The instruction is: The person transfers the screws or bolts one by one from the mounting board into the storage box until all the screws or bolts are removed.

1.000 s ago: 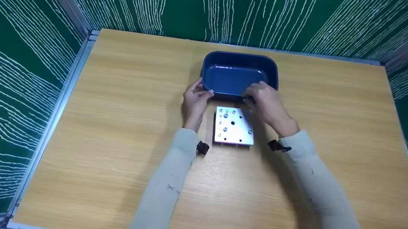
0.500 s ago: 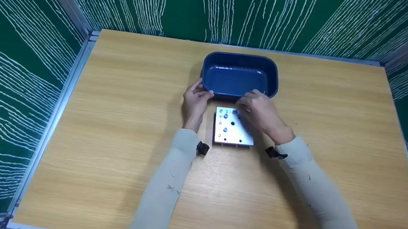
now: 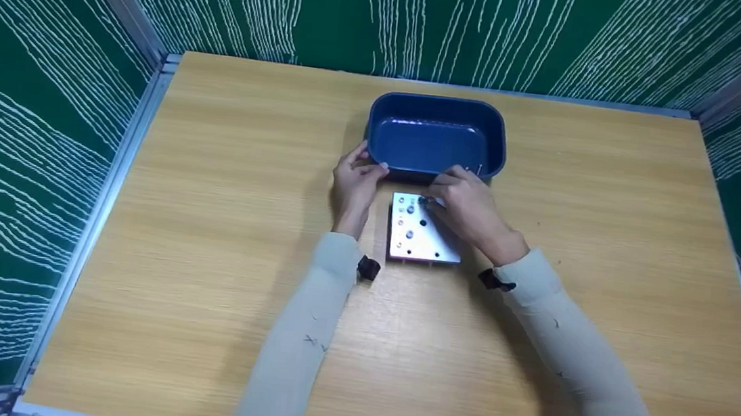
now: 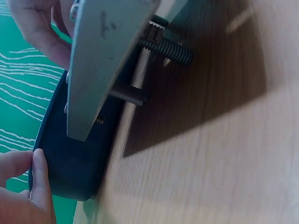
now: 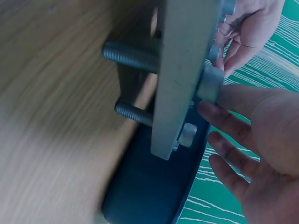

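A blue bin (image 3: 433, 173) stands at the back of the table, and a silver metal plate (image 3: 432, 241) with holes and bolts lies in front of it. My left hand (image 3: 353, 186) pinches the bin's front left corner, thumb and finger on either side of the rim. Over the plate's far right part is my right hand (image 3: 469, 207), thumb and index finger pinching the head of a bolt (image 5: 211, 84). Its other fingers are loosely bent. Threaded bolt shanks (image 4: 173, 51) stick out below the plate, holding it above the table. My right hand hides part of the plate's top.
The wooden table (image 3: 223, 255) extends around the plate and bin. Green walls (image 3: 335, 14) with white streaks rise behind and at both sides, with metal frame rails (image 3: 116, 177) along the table's edges. A small shiny sliver (image 3: 479, 169) shows just beyond my right knuckles.
My right hand has come from the bin's front right rim toward me and left, to a bolt near the plate's far edge. My left hand stays at the bin's corner.
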Demonstrator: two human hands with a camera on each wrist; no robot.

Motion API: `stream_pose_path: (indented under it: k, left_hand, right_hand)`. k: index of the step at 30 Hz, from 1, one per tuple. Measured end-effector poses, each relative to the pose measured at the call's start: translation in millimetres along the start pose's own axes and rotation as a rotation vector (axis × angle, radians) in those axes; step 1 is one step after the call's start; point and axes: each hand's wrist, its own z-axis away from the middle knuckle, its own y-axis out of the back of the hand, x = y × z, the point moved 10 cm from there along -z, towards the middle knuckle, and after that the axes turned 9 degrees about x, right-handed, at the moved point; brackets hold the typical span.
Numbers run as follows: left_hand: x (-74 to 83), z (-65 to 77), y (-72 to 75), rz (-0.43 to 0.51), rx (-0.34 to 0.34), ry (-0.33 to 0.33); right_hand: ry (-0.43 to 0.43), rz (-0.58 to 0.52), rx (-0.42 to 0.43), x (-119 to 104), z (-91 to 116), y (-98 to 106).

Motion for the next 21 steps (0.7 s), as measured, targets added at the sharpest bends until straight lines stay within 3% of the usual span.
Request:
stream_pose_path:
  k: [21]
  left_hand:
    - [2.0,2.2,0.8,-0.019,0.004,0.019]
  right_hand:
    - [0.013,0.007,0.002,-6.3,-1.8,-5.0]
